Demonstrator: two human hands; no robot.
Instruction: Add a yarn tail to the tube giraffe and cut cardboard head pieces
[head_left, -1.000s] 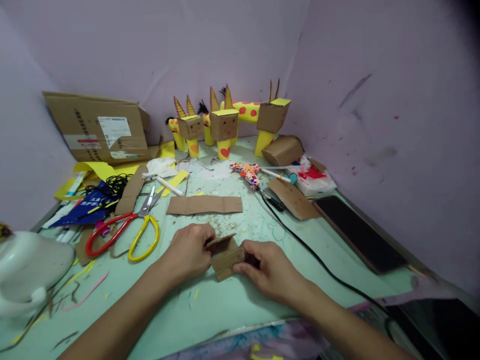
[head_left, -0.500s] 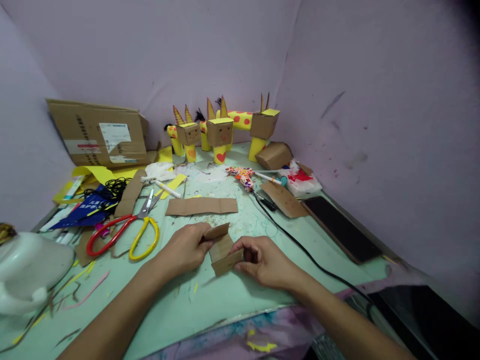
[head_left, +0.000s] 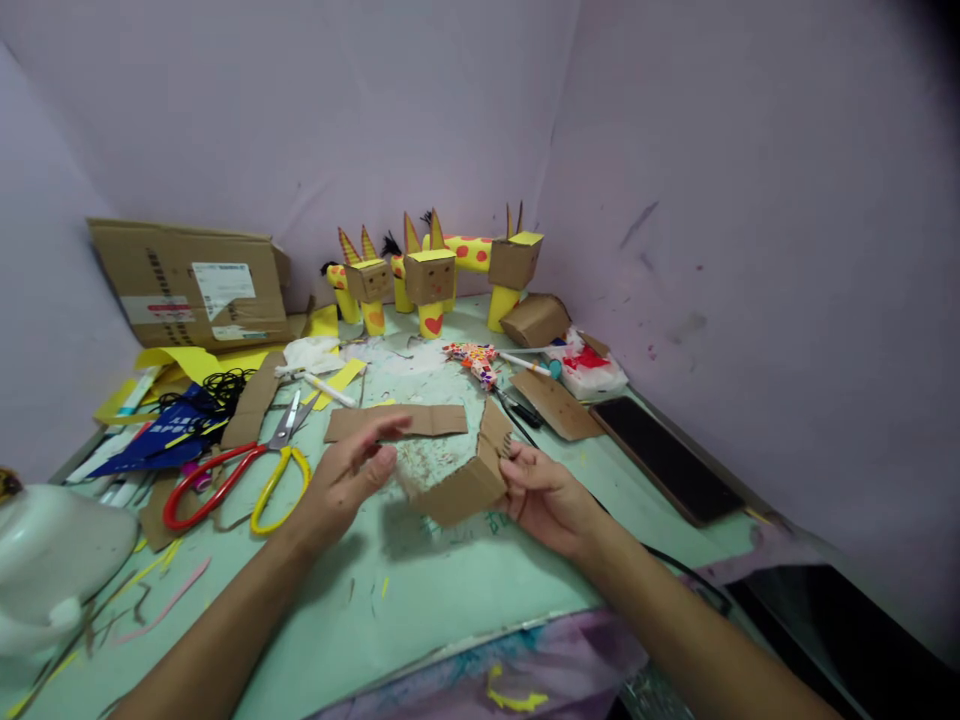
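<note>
A folded strip of brown cardboard [head_left: 463,490] is pinched at its right end by my right hand [head_left: 546,492], tilted above the pale green tabletop [head_left: 390,610]. My left hand [head_left: 346,482] is apart from it on the left, fingers spread and holding nothing. Behind my left fingertips lies a flat creased cardboard strip [head_left: 439,420]. Scissors with one red and one yellow handle [head_left: 279,455] lie open to the left of that hand. A colourfully patterned glue gun [head_left: 476,362] rests beyond the held cardboard, its black cord passing behind my right hand.
Several yellow tube animals with cardboard heads [head_left: 430,275] stand at the back. A cardboard box [head_left: 191,285] leans on the wall at left. A phone [head_left: 667,458] lies at right; a white ceramic object [head_left: 60,560] sits at left. Black string [head_left: 217,392] and paper scraps clutter the left.
My left hand has let go of the folded cardboard and moved left, its fingers opening. The right hand has lifted and turned the piece. The view has shifted slightly.
</note>
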